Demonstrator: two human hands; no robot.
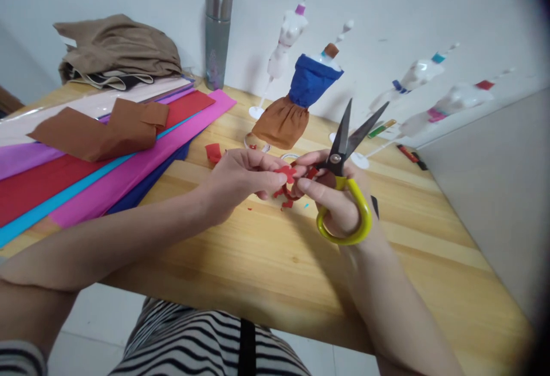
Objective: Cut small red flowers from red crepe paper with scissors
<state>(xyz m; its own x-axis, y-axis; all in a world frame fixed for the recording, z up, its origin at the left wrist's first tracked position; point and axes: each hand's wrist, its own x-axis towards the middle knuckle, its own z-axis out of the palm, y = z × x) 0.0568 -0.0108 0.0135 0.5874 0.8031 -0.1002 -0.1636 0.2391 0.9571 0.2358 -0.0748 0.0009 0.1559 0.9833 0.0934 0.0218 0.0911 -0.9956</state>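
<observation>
Between thumb and fingers, my left hand (243,181) pinches a small red cut-out piece (287,173) with a lobed, flower-like edge. My right hand (335,198) is close beside it, with the yellow handle of the scissors (363,210) looped round it. The scissor blades are parted and point up, away from the red piece. Fingers of my right hand also hold a curling red scrap near the cut-out. Small red bits (287,204) lie on the table just below the hands, and a larger red scrap (212,153) is behind my left hand.
Coloured sheets (150,164) and brown pieces (86,135) cover the table's left side, with folded brown cloth (129,43) behind. A flask (217,38) stands at the back. Several white mannequins line the wall, one in a blue top (313,81) and brown skirt (281,122).
</observation>
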